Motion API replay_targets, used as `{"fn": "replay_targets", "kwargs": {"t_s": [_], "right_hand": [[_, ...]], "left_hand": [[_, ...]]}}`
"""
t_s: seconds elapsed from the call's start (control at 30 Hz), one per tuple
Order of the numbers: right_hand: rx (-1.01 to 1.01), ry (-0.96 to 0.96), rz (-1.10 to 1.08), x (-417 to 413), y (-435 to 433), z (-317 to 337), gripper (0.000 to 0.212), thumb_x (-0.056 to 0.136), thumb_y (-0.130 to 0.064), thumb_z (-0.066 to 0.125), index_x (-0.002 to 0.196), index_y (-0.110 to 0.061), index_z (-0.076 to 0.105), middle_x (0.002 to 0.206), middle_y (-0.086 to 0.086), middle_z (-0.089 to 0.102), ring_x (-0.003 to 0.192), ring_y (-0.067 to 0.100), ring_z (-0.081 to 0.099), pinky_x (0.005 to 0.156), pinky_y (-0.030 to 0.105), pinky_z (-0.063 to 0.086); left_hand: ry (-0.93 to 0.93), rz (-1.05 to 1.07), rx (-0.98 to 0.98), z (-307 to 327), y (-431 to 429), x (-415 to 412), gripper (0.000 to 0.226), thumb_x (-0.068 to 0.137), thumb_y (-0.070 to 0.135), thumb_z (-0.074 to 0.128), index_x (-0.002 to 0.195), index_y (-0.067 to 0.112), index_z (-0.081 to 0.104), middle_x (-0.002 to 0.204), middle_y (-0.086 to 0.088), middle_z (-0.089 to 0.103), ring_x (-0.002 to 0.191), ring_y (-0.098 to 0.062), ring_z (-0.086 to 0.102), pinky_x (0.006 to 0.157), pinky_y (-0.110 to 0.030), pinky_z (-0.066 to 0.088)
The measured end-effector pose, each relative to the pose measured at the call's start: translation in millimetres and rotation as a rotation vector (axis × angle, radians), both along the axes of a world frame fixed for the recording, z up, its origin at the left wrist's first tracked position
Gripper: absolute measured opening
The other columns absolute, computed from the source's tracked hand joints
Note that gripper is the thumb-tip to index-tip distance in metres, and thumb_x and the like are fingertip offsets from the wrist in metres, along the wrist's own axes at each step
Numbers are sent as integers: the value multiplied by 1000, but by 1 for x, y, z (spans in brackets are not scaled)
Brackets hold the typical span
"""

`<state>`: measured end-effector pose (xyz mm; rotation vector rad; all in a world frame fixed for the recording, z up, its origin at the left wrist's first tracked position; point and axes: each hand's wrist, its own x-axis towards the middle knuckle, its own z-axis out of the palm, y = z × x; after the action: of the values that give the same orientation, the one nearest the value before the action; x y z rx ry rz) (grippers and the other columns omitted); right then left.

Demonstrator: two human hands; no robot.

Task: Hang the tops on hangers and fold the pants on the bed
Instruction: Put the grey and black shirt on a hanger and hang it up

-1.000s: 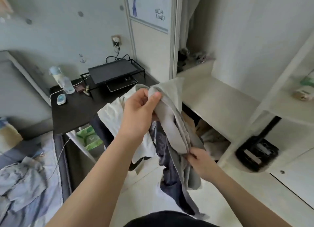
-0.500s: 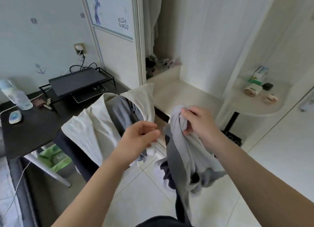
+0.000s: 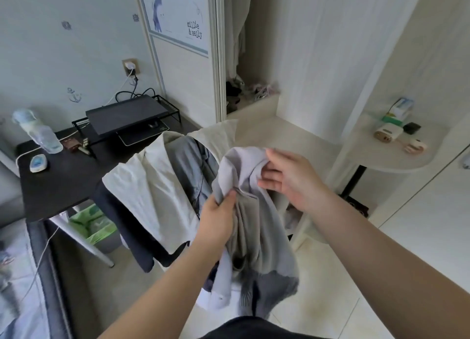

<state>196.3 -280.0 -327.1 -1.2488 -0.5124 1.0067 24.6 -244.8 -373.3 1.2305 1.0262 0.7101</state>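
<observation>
Grey garment point(image 3: 256, 219) hangs from left hand's point(image 3: 219, 213) clenched fingers, right hand's point(image 3: 288, 180) straight fingers touching it; hanging and folding seemingly remain.

Head-worn view, forward and down, close
</observation>
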Motion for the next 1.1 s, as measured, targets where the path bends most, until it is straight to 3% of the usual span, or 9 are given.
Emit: {"fn": "replay_targets", "kwargs": {"t_s": [0.07,0.23,0.43,0.53,0.63,0.73,0.87,1.0,1.1], "right_hand": [[-64,11,67,-3,-11,-25,15,101,-17,59,107,-8,70,89,11,77,79,28,76,65,36,60],[-200,-133,324,-22,-45,-81,22,91,-25,72,112,-20,73,111,6,75,105,23,72,91,41,57],[-320,-413,681,-50,-56,-120,81,79,-49,79,148,-29,43,147,-9,52,136,8,47,114,40,40],[-459,-612,649,-61,-49,-140,72,76,-54,72,141,-31,49,134,-13,59,125,6,53,106,33,44],[-473,-748,569,-59,-42,-155,19,90,-41,64,94,-23,66,88,-9,67,84,8,64,77,25,47],[-437,-853,465,-42,-37,-160,39,98,-21,52,59,-18,54,69,3,66,72,18,66,77,37,52],[-387,-885,346,-19,-36,-139,34,95,-15,51,63,-7,42,60,13,52,57,22,50,64,45,47],[-291,-850,265,-5,-29,-112,41,100,-25,55,61,-19,44,57,-7,43,52,3,40,55,21,34],[-255,-697,185,1,-23,-89,43,100,-30,56,58,-24,53,55,-14,47,53,2,43,55,20,33]], "left_hand": [[-97,22,-67,14,6,-3,24,102,35,59,85,22,72,95,-3,77,94,-22,73,90,-36,56],[-143,-1,-17,39,11,-6,34,102,33,58,74,32,77,92,-11,77,92,-19,75,89,-35,57],[-146,37,-65,35,18,-14,20,102,31,60,101,16,73,98,-12,78,99,-24,75,96,-44,56],[-225,46,-119,34,28,-17,21,101,33,62,93,24,79,99,-7,79,96,-20,76,77,-33,61],[-254,100,-148,37,38,-20,16,100,34,63,101,24,75,98,-6,79,93,-19,76,72,-31,61],[-254,152,-145,35,46,-27,19,100,34,64,108,18,71,95,-5,79,89,-18,77,64,-26,60],[-151,157,-64,24,59,-37,32,98,37,65,105,6,69,101,-11,78,97,-23,75,84,-40,59],[119,26,23,3,57,-37,47,95,36,69,90,-11,65,87,-38,67,77,-40,68,82,-45,55],[407,-244,5,-12,47,-37,52,88,45,75,107,-2,69,111,-24,72,96,-32,70,87,-40,54]]}}
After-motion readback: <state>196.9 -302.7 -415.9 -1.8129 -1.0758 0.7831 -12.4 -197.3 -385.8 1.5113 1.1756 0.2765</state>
